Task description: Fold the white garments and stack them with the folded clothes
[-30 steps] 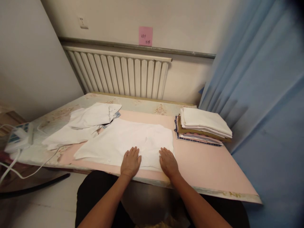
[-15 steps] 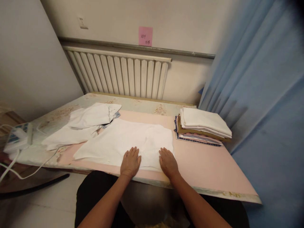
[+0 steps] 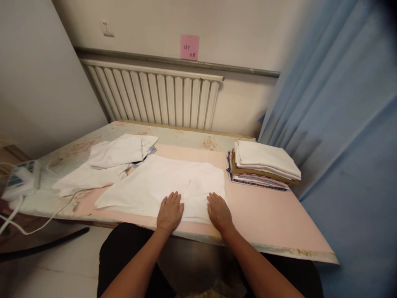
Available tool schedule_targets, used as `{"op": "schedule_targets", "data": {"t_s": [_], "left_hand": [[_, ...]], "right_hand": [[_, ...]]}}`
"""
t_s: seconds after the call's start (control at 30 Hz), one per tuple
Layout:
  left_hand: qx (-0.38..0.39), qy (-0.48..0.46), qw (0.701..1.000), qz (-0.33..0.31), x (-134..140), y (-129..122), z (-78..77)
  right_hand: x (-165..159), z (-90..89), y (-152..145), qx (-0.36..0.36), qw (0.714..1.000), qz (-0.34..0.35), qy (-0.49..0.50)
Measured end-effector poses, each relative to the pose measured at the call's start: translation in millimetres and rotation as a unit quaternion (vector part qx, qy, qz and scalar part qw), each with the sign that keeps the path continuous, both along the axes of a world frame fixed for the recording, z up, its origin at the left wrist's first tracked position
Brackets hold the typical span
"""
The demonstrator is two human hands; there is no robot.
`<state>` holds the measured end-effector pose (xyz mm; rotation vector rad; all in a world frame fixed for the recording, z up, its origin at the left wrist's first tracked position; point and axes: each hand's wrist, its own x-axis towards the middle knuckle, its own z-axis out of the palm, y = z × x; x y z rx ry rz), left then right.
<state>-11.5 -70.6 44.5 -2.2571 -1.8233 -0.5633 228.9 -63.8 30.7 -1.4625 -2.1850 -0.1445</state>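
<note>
- Lay both palms flat: left hand (image 3: 170,212) and right hand (image 3: 219,212) near the front edge of the thin white fabric garment (image 3: 139,186), spread on the smooth pink sheet (image 3: 263,207) over the floral-covered bench (image 3: 104,138).
- Leave the grip unclosed on both sides, clamped on nothing.
- Press evenly, easing faint creases outward.
- Avoid dragging the crumpled white cloth heap (image 3: 113,159) just beside it.

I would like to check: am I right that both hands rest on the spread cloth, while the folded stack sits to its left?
Not quite: the head view shows the folded stack to the right of the spread cloth, not the left. The left hand and right hand do rest on it.
</note>
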Motion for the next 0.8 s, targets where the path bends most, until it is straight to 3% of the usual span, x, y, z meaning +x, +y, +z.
{"op": "schedule_targets", "data": {"t_s": [0.2, 0.33, 0.47, 0.8], "left_hand": [[0.003, -0.006, 1.0, -0.002, 0, 0, 2.0], [0.012, -0.007, 1.0, -0.009, -1, 1, -0.5], [0.001, -0.001, 1.0, -0.014, -3, 4, -3.4], [-0.009, -0.045, 0.999, -0.025, -7, 5, -13.1]], "right_hand": [[-13, 9.0, 1, -0.002, 1.0, -0.006, 0.025], [-48, 19.9, -7, 0.002, 0.997, 0.081, 0.017], [-75, 18.0, -17, -0.016, 0.987, 0.16, -0.013], [-75, 16.7, -24, -0.029, 0.986, 0.158, -0.035]]}}
